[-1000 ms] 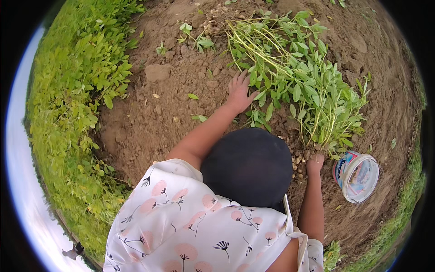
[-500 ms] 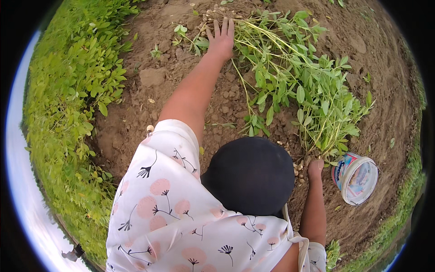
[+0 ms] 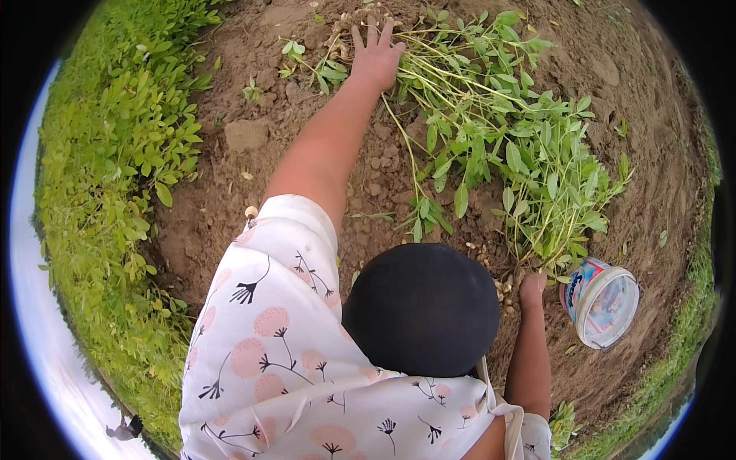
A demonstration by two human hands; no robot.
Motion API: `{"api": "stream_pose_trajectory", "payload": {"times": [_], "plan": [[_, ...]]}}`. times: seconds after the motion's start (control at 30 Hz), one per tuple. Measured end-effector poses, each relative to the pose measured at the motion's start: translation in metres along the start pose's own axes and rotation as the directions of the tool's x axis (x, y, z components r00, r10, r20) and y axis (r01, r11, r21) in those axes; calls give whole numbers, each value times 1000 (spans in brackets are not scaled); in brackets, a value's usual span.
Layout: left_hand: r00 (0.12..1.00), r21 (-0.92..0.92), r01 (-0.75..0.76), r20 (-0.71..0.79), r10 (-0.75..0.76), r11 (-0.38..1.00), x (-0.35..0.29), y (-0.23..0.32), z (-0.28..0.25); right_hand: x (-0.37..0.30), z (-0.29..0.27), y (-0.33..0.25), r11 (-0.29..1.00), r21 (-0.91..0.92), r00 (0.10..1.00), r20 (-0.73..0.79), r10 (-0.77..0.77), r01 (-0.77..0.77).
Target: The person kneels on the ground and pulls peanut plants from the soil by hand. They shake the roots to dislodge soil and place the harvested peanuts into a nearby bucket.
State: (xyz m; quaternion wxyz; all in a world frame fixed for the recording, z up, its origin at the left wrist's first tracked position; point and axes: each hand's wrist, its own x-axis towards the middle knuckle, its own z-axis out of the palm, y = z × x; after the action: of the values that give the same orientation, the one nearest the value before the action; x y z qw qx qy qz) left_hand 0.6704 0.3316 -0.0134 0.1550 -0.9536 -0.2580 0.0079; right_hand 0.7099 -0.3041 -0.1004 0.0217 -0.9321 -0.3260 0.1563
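Note:
My left hand [image 3: 376, 61] reaches far forward, fingers spread, over a small heap of pale peanut pods [image 3: 337, 47] on the soil. Right beside it lie the root ends of a bundle of uprooted peanut plants [image 3: 475, 96], whose leafy stems stretch to the right. A second leafy clump of peanut plants [image 3: 556, 184] lies nearer, and its stems run together at my right hand [image 3: 533, 291]. That hand is closed at their base, its fingertips hidden. More peanut pods [image 3: 504, 290] touch the ground just left of it.
A white plastic bucket [image 3: 606, 307] with coloured print leans over right of my right hand. Growing green plants [image 3: 115, 176] line the left side. Brown cloddy soil [image 3: 245, 134] lies between, and a rounded black form [image 3: 422, 310] covers the ground near my body.
My left hand has shifted slightly forward, its fingers still spread and its thumb now sticking out to the right. The right hand stays at the stem base. The view has moved a little.

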Motion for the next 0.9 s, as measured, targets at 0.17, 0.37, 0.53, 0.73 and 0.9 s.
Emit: {"api": "stream_pose_trajectory", "payload": {"times": [0.17, 0.37, 0.53, 0.73, 0.9], "plan": [[952, -58, -185, 236, 193, 981, 24, 3, 1, 3, -2, -6, 817, 448, 932, 181, 314, -363], [888, -170, -280, 329, 322, 945, 15, 9, 4, 7, -14, -22, 824, 413, 922, 178, 344, -387], [863, -294, -249, 365, 349, 923, -31, 32, -11, 6, -25, -32, 802, 482, 934, 136, 329, -353], [864, -435, -11, 449, 227, 900, -97, 44, -47, 8, 6, -10, 895, 424, 986, -30, 166, -138], [912, -556, 7, 344, 223, 831, -158, 60, -67, 4, 19, 14, 861, 460, 975, 57, 215, -217]]}}
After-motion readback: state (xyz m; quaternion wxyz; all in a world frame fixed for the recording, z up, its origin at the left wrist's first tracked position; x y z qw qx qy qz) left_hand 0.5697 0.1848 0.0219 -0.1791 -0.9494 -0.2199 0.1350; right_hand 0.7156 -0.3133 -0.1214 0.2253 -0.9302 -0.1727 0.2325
